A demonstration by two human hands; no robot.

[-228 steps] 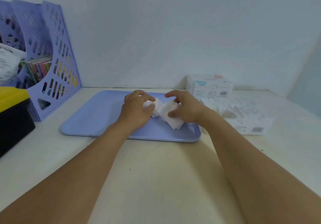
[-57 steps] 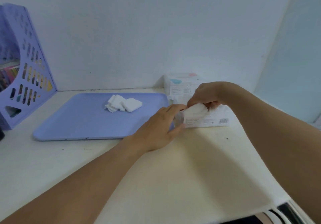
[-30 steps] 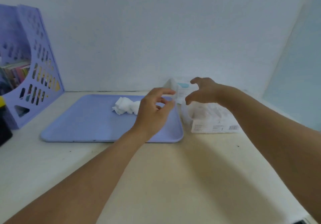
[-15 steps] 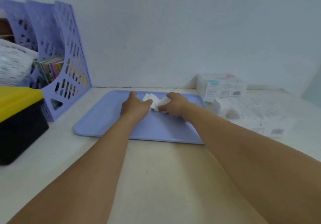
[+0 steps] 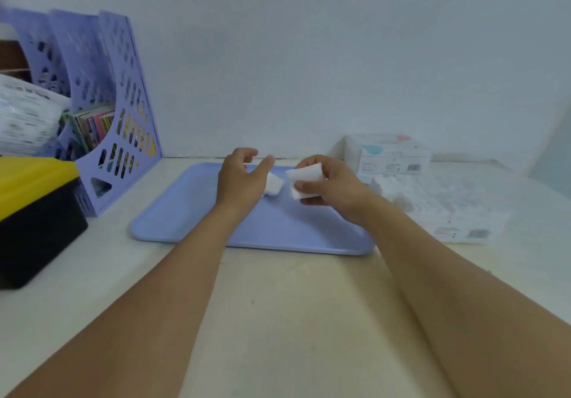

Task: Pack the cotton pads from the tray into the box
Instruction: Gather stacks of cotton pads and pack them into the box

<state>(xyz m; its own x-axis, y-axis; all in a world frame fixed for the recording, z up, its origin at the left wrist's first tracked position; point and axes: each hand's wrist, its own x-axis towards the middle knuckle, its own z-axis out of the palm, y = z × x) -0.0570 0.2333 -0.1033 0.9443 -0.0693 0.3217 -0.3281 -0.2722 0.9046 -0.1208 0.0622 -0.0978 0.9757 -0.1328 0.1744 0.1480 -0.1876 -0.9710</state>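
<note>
Right hand [image 5: 327, 186] pinches a small stack of white pads [image 5: 304, 180], thumb under, fingers curled over the top, lifted just above the tray [image 5: 173, 221]. Left hand [image 5: 242, 178] hovers beside it, fingers loosely spread and relaxed, holding nothing; thumb points toward the right hand. More pads [image 5: 273, 184] lie on the tray just behind and right of the left hand, partly hidden by it, close to the held stack but apart.

Tray is lilac, flat on the pale surface [image 5: 278, 320], centre of scene. Both forearms reach in from the near edge.

Right of the tray, touching or just beside its right edge: open box [image 5: 457, 227], white, barcode on the near side, white pads visible inside, contents blurred. Farther back against the wall, a second closed white box [image 5: 389, 156] with a pastel print and barcode.

Left side: lilac perforated file holder [image 5: 123, 119] with colourful booklets inside; papers in its far-left slots. Near left: black bin with yellow lid [image 5: 34, 212].
</note>
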